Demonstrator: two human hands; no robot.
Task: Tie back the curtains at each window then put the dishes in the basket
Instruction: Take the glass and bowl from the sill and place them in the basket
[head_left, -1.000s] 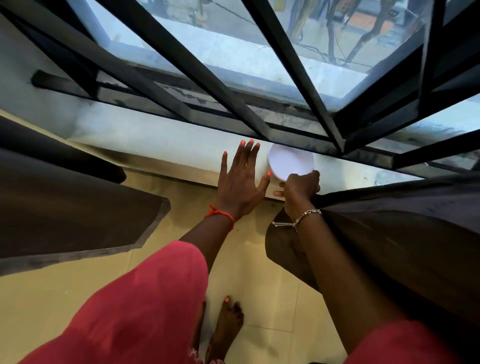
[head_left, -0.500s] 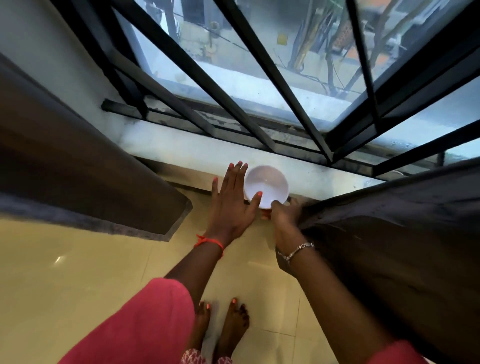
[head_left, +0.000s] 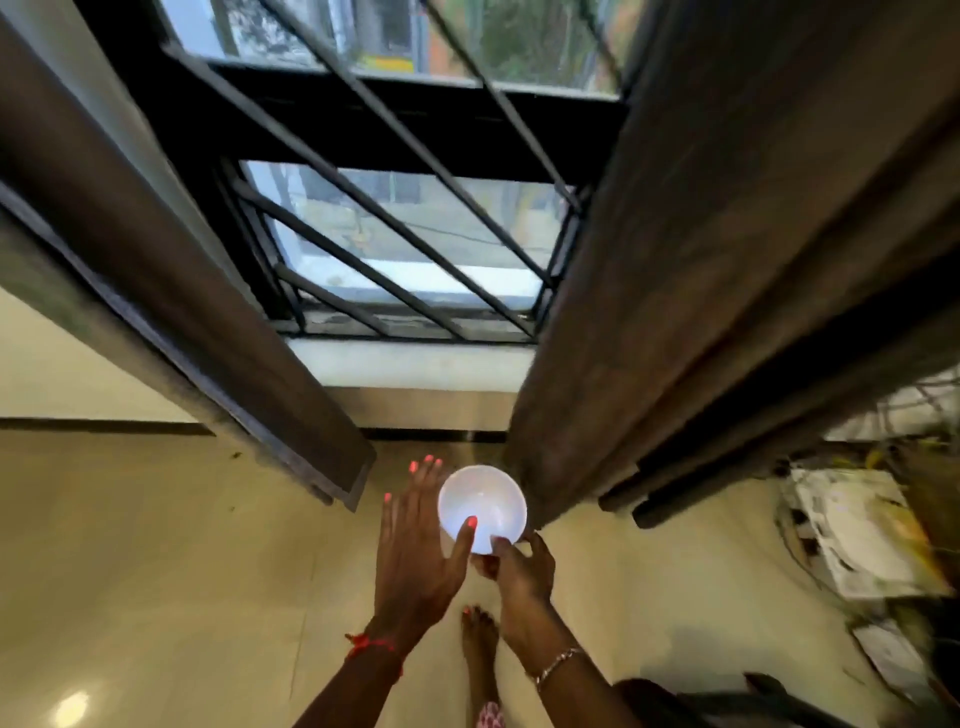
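A small white bowl (head_left: 483, 501) is held in the air above the floor, in front of the window. My right hand (head_left: 519, 571) grips its near rim from below. My left hand (head_left: 421, 540) lies flat against the bowl's left side, thumb over the rim, fingers straight. Two dark brown curtains hang at the window: the left curtain (head_left: 171, 291) and the right curtain (head_left: 701, 291), drawn apart with the barred window (head_left: 415, 249) showing between them. No basket is in view.
The white window sill (head_left: 415, 364) lies beyond the bowl. Beige floor tiles (head_left: 156, 571) spread on the left. At the right edge sits a blurred pile of papers and clutter (head_left: 872, 540). My bare foot (head_left: 480, 639) stands below the hands.
The bowl has come off the window sill and moved back toward me, both hands staying on it. My view has pulled away from the window and tilted up, showing both curtains.
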